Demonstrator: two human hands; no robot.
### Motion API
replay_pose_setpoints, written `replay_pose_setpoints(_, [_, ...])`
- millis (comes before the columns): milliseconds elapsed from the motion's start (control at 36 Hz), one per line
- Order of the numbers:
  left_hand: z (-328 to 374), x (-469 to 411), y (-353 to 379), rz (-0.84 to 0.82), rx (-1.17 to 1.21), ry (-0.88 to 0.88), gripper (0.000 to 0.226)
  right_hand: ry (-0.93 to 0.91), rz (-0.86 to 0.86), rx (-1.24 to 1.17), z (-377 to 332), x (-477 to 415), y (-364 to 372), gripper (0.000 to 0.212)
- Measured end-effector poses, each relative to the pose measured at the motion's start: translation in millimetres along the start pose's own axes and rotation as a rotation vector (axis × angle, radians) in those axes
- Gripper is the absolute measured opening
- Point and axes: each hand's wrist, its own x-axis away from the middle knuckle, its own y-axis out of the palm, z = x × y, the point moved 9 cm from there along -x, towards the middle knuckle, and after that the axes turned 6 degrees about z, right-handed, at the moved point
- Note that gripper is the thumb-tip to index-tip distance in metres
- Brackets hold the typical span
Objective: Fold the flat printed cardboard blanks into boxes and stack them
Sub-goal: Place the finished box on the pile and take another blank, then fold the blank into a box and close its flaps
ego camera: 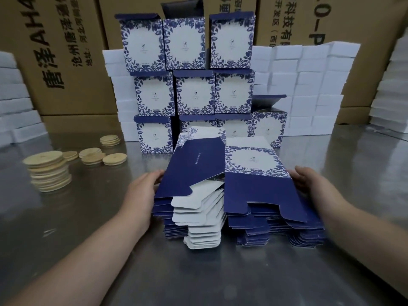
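Observation:
A thick pile of flat blanks (240, 221), navy with white flaps, lies on the steel table in front of me. The top blank (247, 173) shows a blue floral print around a white panel. My left hand (143, 186) touches the pile's left edge at the top blank. My right hand (309, 182) lies against the right edge, fingers curled over the top blank's border. Behind the pile stands a wall of folded boxes (194, 91), three rows high, with one more folded box (268, 127) at the right, its lid raised.
Round pale wooden discs (49, 173) sit in stacks on the table's left. White foam blocks (309, 85) are piled behind the boxes and at both sides. Large brown cartons (66, 51) close off the back. Bare steel table (198, 279) lies near me.

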Motion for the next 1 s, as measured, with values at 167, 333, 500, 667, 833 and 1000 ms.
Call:
replay_pose_setpoints(167, [-4, -6, 0, -0.004, 0.020, -0.004, 0.018, -0.020, -0.139, -0.103, 0, 13, 11, 0.028])
replay_pose_setpoints(333, [-6, -10, 2, -0.030, 0.036, 0.003, 0.023, -0.234, -0.129, 0.031, -18, 12, 4, 0.020])
replay_pose_setpoints(500, [-7, -13, 1, -0.018, 0.036, 0.012, 0.023, -0.404, -0.170, 0.227, -28, 28, 6, 0.026])
replay_pose_setpoints(667, [-5, -10, 2, -0.025, 0.025, 0.020, 0.031, -0.475, -0.222, 0.219, -33, 39, 12, 0.036])
replay_pose_setpoints(833, [-3, -9, 1, 0.013, -0.006, 0.024, 0.035, -0.461, -0.267, 0.116, -36, 44, 15, 0.034])
replay_pose_setpoints(1000, [4, -5, 2, 0.007, -0.016, 0.088, 0.030, -0.468, -0.244, 0.080, -39, 51, 14, 0.057])
